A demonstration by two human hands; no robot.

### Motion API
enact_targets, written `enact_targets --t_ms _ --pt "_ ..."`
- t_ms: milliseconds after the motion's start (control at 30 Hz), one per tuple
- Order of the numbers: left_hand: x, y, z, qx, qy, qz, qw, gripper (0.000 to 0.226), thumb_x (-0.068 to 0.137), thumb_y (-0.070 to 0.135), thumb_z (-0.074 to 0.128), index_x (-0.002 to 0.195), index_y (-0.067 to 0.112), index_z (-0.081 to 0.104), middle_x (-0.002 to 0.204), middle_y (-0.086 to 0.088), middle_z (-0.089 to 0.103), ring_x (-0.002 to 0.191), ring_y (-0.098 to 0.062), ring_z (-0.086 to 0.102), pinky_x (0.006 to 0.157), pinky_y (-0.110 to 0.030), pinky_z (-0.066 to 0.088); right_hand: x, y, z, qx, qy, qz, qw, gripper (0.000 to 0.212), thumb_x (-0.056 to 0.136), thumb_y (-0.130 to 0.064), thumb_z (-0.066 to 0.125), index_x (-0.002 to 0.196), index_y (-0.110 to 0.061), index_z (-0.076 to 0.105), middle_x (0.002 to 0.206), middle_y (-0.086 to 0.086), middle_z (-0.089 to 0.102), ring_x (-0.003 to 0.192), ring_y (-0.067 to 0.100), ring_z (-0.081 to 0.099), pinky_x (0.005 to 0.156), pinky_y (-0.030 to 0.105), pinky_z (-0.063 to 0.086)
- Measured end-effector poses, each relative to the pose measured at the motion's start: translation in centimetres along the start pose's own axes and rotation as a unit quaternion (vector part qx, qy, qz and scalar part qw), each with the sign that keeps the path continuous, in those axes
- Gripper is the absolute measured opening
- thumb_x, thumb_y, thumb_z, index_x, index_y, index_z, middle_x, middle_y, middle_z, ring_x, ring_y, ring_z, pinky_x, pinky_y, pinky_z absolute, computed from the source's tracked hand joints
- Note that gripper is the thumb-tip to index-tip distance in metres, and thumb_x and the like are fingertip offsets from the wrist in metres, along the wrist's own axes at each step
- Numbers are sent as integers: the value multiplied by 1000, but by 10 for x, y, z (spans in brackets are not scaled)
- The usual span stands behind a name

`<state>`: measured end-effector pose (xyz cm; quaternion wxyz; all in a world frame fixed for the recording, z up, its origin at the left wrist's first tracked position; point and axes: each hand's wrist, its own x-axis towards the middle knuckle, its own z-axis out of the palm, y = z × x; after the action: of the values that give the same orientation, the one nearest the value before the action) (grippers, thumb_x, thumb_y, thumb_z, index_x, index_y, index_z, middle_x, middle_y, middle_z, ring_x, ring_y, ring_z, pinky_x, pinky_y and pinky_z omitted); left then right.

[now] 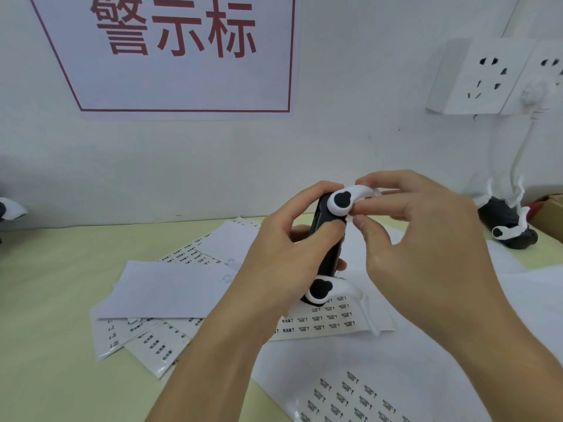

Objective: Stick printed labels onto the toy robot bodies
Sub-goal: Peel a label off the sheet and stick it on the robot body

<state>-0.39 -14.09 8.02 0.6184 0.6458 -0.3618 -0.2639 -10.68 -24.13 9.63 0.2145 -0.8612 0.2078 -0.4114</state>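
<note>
I hold a black toy robot body with white arms upright above the table. My left hand grips its black middle, fingers curled round it. My right hand pinches the upper white arm between thumb and fingers. The lower white arm hangs just over a label sheet printed with small black labels. Another label sheet lies at the near edge. Whether a label is on my fingertips is hidden.
Several loose label sheets and blank backing papers are scattered left of centre on the pale green table. More black-and-white robot bodies lie at the back right beside a cardboard box. A wall socket and cable hang above them.
</note>
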Motion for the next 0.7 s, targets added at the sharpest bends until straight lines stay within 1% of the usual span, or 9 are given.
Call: enact_targets --t_ms 100,200,267,333,400,500,567,633,700 --pt "-1 2 0 6 -1 10 1000 28 97 24 56 112 45 67 97 -16 67 81 -28 73 86 -50 61 -1 0 1 13 -9 1 1000 39 84 -5 72 82 -44 68 107 -22 63 91 -5 58 82 2 42" --pt "-1 3 -2 -25 -8 1 1000 30 92 24 59 113 43 68 101 -19 66 78 -29 71 87 -53 60 0 0 0 34 -13 4 999 39 84 -7 73 79 -45 69 108 -25 62 95 -11 57 83 5 44" --pt "-1 3 -2 -57 -15 -16 998 35 84 28 60 113 44 69 106 -19 69 78 -26 70 88 -51 59 0 0 0 50 -15 7 999 46 84 -7 73 76 -51 66 108 -27 62 99 -10 57 86 6 45" --pt "-1 2 -2 -83 -14 -27 996 37 80 30 59 112 44 70 109 -19 69 77 -27 70 89 -53 57 1 -1 0 58 -20 10 998 48 85 -8 73 76 -54 64 108 -30 60 99 -10 57 86 6 45" --pt "-1 2 -1 -87 -8 -29 996 37 79 31 59 111 45 71 110 -20 69 76 -27 70 90 -56 58 1 0 0 63 -26 15 998 45 85 -9 73 77 -52 66 108 -32 60 97 -10 58 84 7 46" --pt "0 1 -1 -76 3 -27 997 38 79 31 58 111 47 70 110 -20 68 74 -25 70 88 -57 58 1 1 -1 73 -31 21 997 41 85 -10 74 77 -50 69 109 -29 62 98 -4 61 80 12 50" --pt "0 1 -1 -77 0 -22 997 36 81 32 59 112 47 70 109 -18 69 74 -25 70 89 -56 58 0 1 -1 80 -35 24 996 35 85 -11 74 80 -45 73 111 -25 63 99 0 62 80 15 51" --pt "0 0 -1 -80 -10 -19 997 36 82 33 59 113 47 69 108 -14 71 75 -25 70 88 -50 57 0 1 -2 87 -41 27 995 28 83 -15 76 83 -43 76 114 -24 63 101 0 61 79 12 51" --pt "1 -2 -2 -83 -20 -17 996 40 80 30 60 114 49 68 107 -10 73 79 -27 71 87 -46 56 1 1 -4 95 -47 30 994 27 81 -20 79 83 -46 74 115 -24 62 102 -2 61 80 9 50"
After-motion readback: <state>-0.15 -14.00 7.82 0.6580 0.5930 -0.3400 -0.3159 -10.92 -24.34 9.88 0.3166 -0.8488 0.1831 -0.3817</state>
